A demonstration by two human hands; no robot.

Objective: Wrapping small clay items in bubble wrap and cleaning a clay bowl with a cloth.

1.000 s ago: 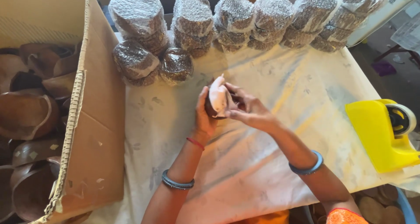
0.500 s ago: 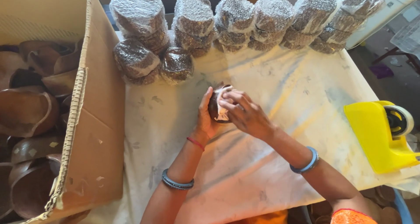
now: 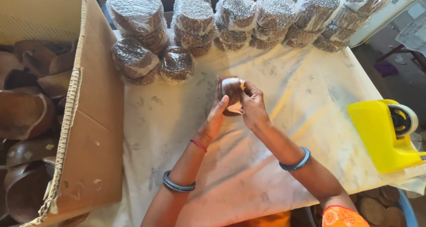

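Both hands, left hand (image 3: 216, 117) and right hand (image 3: 253, 106), clamp one brown bowl (image 3: 230, 88) with white paper (image 3: 237, 106); one yellow tape dispenser (image 3: 382, 135) sits well apart.

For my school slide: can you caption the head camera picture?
Both hands, left hand and right hand, hold a brown bowl above the table.

Left hand (image 3: 216, 117) raised, fingers curled, right hand (image 3: 253, 105) beside it, pinching

Dark brown glossy bowl (image 3: 230, 90), partly paper-wrapped, held above the table.
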